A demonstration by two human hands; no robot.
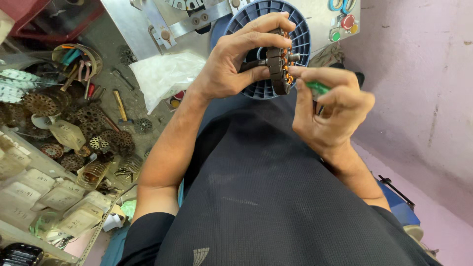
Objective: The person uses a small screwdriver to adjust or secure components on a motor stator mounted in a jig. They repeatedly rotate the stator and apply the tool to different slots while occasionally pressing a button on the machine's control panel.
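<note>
My left hand (241, 56) grips a dark round motor stator (279, 61) with copper windings and a short shaft, holding it edge-on in front of my chest. My right hand (330, 108) pinches a small green-handled tool (318, 87) right against the stator's lower edge. Both hands are above my dark shirt, and behind them stands a blue slotted plastic disc (300, 42).
A grey metal machine panel (143, 19) with coloured buttons (347, 22) is behind the disc. A white plastic bag (165, 74) lies to the left. Several rusty stator cores, coils and hand tools (88, 123) clutter the left side. A pink wall (423, 88) bounds the right.
</note>
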